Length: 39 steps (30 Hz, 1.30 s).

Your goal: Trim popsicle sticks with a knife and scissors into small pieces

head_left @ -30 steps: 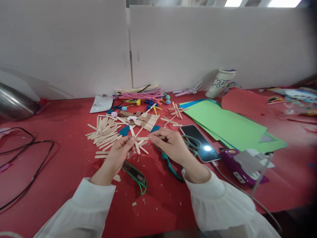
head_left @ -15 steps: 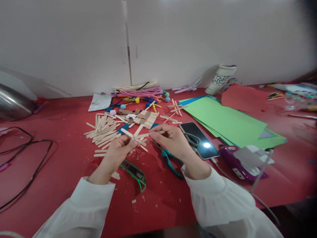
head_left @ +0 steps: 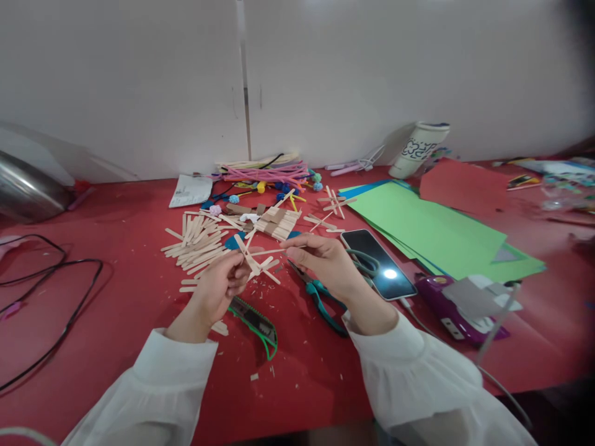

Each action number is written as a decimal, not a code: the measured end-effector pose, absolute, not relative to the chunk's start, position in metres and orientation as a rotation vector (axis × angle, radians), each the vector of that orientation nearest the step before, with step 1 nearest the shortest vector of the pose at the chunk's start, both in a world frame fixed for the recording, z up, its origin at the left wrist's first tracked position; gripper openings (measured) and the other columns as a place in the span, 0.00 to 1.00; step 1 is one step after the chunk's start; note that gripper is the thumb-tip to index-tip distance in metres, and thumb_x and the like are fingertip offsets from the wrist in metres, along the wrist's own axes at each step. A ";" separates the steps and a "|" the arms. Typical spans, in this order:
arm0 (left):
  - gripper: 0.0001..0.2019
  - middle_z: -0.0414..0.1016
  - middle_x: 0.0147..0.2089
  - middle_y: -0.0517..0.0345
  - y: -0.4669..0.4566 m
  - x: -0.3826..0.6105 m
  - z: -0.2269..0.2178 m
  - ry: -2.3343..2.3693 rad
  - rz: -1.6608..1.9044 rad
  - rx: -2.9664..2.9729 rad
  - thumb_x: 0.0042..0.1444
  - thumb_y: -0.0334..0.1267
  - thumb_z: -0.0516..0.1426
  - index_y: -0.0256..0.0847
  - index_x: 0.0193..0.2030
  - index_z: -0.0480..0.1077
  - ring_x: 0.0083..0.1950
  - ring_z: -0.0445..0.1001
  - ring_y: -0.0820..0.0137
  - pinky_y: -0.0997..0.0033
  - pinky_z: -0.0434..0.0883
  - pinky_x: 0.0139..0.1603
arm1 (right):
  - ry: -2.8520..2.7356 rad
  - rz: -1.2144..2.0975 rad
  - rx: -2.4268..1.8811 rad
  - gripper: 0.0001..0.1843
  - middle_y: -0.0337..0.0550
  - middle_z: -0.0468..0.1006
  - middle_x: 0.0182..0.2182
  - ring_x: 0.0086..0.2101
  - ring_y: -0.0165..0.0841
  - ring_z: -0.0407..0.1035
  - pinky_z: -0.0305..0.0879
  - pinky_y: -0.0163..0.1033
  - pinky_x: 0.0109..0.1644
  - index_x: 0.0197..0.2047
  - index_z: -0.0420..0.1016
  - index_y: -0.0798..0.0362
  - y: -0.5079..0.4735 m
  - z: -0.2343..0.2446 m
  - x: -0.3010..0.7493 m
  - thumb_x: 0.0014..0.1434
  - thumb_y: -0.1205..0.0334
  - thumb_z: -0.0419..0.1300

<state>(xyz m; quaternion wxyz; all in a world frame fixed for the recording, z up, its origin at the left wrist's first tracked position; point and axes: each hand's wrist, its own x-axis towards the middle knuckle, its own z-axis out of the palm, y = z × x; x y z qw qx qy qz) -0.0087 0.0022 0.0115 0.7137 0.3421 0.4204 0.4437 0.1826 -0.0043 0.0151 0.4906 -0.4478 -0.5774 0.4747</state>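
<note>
My left hand [head_left: 214,286] is closed, with thumb and fingers pinching a cross of pale wooden craft sticks [head_left: 247,253] held just above the table. My right hand [head_left: 323,263] pinches the far end of a stick that runs across to this cross; whether it is joined there I cannot tell. Several loose craft sticks [head_left: 198,244] are heaped beyond my left hand. Below the hands lies a green-edged utility knife [head_left: 253,321]. Teal-handled pliers [head_left: 320,300] rest partly under my right hand.
A phone [head_left: 379,266], green paper sheets [head_left: 427,226] and a purple device [head_left: 458,310] lie to the right. Pink pipe cleaners [head_left: 264,173] and a pale tumbler [head_left: 418,152] are along the wall. A black cable [head_left: 65,266] curls on the left; wood scraps dot the red table [head_left: 307,390].
The stick cross has turned and tilted in my left hand, whose fingers have shifted. My right hand keeps its pinch in nearly the same place. The view has shifted slightly.
</note>
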 end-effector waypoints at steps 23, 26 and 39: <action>0.10 0.58 0.19 0.68 -0.001 0.002 0.000 1.236 1.104 1.210 0.46 0.41 0.56 0.38 0.35 0.68 0.20 0.55 0.78 0.78 0.55 0.21 | -1.796 0.419 -1.022 0.05 0.43 0.75 0.30 0.33 0.30 0.70 0.67 0.36 0.37 0.34 0.73 0.53 -0.011 0.010 0.170 0.56 0.68 0.56; 0.08 0.53 0.17 0.70 -0.002 0.003 0.005 1.207 1.080 1.130 0.47 0.40 0.55 0.39 0.30 0.64 0.18 0.50 0.80 0.79 0.51 0.19 | -1.809 0.327 -0.983 0.06 0.43 0.75 0.31 0.34 0.31 0.71 0.67 0.37 0.38 0.35 0.73 0.52 -0.013 0.010 0.166 0.56 0.69 0.56; 0.15 0.61 0.16 0.67 -0.004 0.003 0.003 1.214 0.894 1.445 0.54 0.46 0.50 0.39 0.22 0.60 0.14 0.53 0.81 0.79 0.51 0.15 | -1.782 0.185 -1.009 0.05 0.41 0.76 0.31 0.35 0.32 0.71 0.67 0.37 0.38 0.36 0.69 0.50 -0.014 0.006 0.161 0.57 0.68 0.55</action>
